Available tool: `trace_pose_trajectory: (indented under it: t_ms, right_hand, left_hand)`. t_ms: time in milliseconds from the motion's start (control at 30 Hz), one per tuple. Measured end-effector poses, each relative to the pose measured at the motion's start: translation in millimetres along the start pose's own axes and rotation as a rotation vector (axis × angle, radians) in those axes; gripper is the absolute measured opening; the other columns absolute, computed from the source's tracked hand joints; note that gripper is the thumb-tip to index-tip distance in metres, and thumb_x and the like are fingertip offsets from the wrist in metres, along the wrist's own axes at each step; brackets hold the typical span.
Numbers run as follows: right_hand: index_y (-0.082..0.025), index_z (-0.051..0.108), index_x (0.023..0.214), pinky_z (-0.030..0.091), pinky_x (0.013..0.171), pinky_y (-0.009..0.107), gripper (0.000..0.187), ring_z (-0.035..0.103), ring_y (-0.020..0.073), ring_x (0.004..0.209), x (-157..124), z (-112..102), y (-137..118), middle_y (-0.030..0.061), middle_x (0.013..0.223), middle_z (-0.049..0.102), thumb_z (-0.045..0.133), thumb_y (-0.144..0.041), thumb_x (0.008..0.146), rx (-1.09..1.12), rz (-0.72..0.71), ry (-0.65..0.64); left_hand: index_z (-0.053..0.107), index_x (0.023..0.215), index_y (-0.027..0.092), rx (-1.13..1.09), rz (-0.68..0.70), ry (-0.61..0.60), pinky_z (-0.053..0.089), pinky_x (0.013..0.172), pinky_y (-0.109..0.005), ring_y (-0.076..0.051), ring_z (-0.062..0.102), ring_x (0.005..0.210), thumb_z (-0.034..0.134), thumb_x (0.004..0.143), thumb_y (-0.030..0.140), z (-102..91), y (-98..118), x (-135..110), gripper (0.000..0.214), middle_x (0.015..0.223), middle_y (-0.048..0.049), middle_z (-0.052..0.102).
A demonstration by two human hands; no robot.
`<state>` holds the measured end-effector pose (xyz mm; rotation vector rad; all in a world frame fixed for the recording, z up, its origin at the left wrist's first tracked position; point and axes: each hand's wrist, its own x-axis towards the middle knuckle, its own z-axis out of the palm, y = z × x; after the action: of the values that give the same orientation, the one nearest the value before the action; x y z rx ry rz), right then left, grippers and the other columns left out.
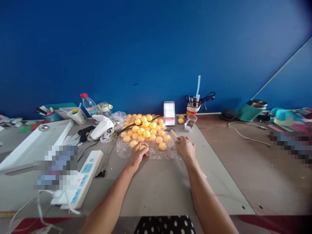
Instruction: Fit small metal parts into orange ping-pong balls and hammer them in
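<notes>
My left hand (136,156) is curled round an orange ping-pong ball (142,148), its thumb and fingers closed on the sides. To its right, my right hand (186,149) grips a thin, pale tan stick-like tool (174,135). The tool points up and left, and its exact kind is unclear. Just beyond both hands, a heap of orange ping-pong balls (146,134) lies on a clear plastic bag (153,153). A dark cable or strip crosses the heap. Two more orange balls (180,121) sit apart, right of the propped phone.
A phone (169,113) stands behind the balls. Right of it are a tool-filled red cup (191,110) and a clear cup (192,119). Leftward lie a power strip (85,177), a glue gun (85,133), a bottle (90,105) and a white tray (55,133).
</notes>
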<state>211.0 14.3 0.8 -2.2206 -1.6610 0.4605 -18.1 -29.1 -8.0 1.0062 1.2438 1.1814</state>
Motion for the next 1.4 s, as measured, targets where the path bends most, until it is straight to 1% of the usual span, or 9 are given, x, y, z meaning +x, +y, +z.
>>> trace_pose_trajectory:
  t_ms: [300, 467, 600, 700, 767, 900, 1033, 1167, 1400]
  right_hand:
    - [-0.016, 0.065, 0.104, 0.037, 0.088, 0.038, 0.028, 0.063, 0.0237, 0.095, -1, 3, 0, 0.0139, 0.109, 0.064, 0.043, -0.018, 0.086, -0.08, -0.004, 0.001]
    - [-0.014, 0.067, 0.102, 0.04, 0.084, 0.042, 0.027, 0.059, 0.0316, 0.103, -2, 6, 1, 0.017, 0.106, 0.065, 0.046, -0.016, 0.084, -0.087, -0.025, 0.04]
    - [-0.013, 0.066, 0.105, 0.043, 0.085, 0.045, 0.028, 0.058, 0.0321, 0.101, -1, 10, -2, 0.0182, 0.106, 0.064, 0.047, -0.018, 0.084, 0.108, -0.099, 0.272]
    - [-0.014, 0.064, 0.104, 0.047, 0.082, 0.038, 0.026, 0.06, 0.0251, 0.093, -11, 14, -14, 0.0151, 0.101, 0.063, 0.045, -0.016, 0.086, 0.398, -0.379, 0.436]
    - [-0.017, 0.063, 0.104, 0.049, 0.079, 0.034, 0.025, 0.061, 0.0221, 0.091, -24, 18, -25, 0.0123, 0.099, 0.063, 0.044, -0.015, 0.088, 0.54, -0.601, 0.412]
    - [-0.018, 0.063, 0.103, 0.051, 0.071, 0.028, 0.024, 0.062, 0.0185, 0.08, -54, 30, -46, 0.0083, 0.089, 0.064, 0.044, -0.013, 0.089, 0.574, -0.863, 0.157]
    - [-0.019, 0.064, 0.096, 0.05, 0.066, 0.028, 0.022, 0.061, 0.0177, 0.074, -61, 45, -50, 0.0074, 0.085, 0.064, 0.046, -0.01, 0.087, 0.483, -0.852, 0.054]
    - [-0.018, 0.065, 0.085, 0.049, 0.07, 0.03, 0.021, 0.058, 0.0188, 0.075, -53, 54, -44, 0.0075, 0.08, 0.062, 0.046, -0.011, 0.088, 0.424, -0.823, 0.115]
    - [-0.016, 0.068, 0.093, 0.05, 0.086, 0.038, 0.024, 0.056, 0.0227, 0.097, -51, 54, -46, 0.0111, 0.095, 0.066, 0.045, -0.01, 0.09, 0.486, -0.852, 0.156]
  left_hand:
    - [0.059, 0.075, 0.018, -0.039, 0.033, -0.015, 0.036, 0.056, -0.02, -0.008, 0.049, 0.054, 0.071, 0.068, 0.035, -1.8, 0, 1, 0.022, 0.065, 0.0027, 0.059]
    - [0.059, 0.071, 0.016, -0.111, 0.049, -0.002, 0.037, 0.053, -0.02, -0.007, 0.049, 0.051, 0.07, 0.071, 0.041, -1.2, 1, 2, 0.027, 0.068, 0.0016, 0.059]
    - [0.059, 0.068, 0.015, -0.198, -0.002, 0.057, 0.036, 0.048, -0.02, -0.008, 0.049, 0.048, 0.067, 0.072, 0.048, 0.1, 0, 4, 0.034, 0.065, 0.0006, 0.058]
    - [0.059, 0.07, 0.015, -0.26, -0.045, 0.09, 0.036, 0.047, -0.021, -0.009, 0.049, 0.047, 0.067, 0.072, 0.05, 0.9, 1, 4, 0.036, 0.062, 0.0003, 0.058]
    - [0.059, 0.07, 0.015, -0.275, -0.067, 0.078, 0.037, 0.048, -0.021, -0.009, 0.049, 0.048, 0.066, 0.073, 0.051, 1.1, 2, 4, 0.036, 0.063, -0.0004, 0.059]
    - [0.059, 0.07, 0.015, -0.304, -0.061, 0.04, 0.038, 0.047, -0.022, -0.009, 0.049, 0.048, 0.062, 0.078, 0.05, 0.5, 5, 4, 0.037, 0.064, -0.0012, 0.059]
    - [0.059, 0.072, 0.016, -0.367, -0.075, 0.052, 0.036, 0.042, -0.022, -0.009, 0.047, 0.044, 0.063, 0.076, 0.055, -1.1, 2, 7, 0.04, 0.061, -0.0001, 0.057]
    - [0.059, 0.076, 0.017, -0.428, -0.087, 0.088, 0.037, 0.041, -0.023, -0.009, 0.048, 0.043, 0.064, 0.075, 0.057, -3.1, -4, 9, 0.04, 0.063, 0.0012, 0.059]
    - [0.059, 0.078, 0.017, -0.445, -0.076, 0.085, 0.038, 0.043, -0.023, -0.01, 0.051, 0.045, 0.065, 0.075, 0.055, -4.4, -5, 8, 0.039, 0.064, 0.001, 0.06]
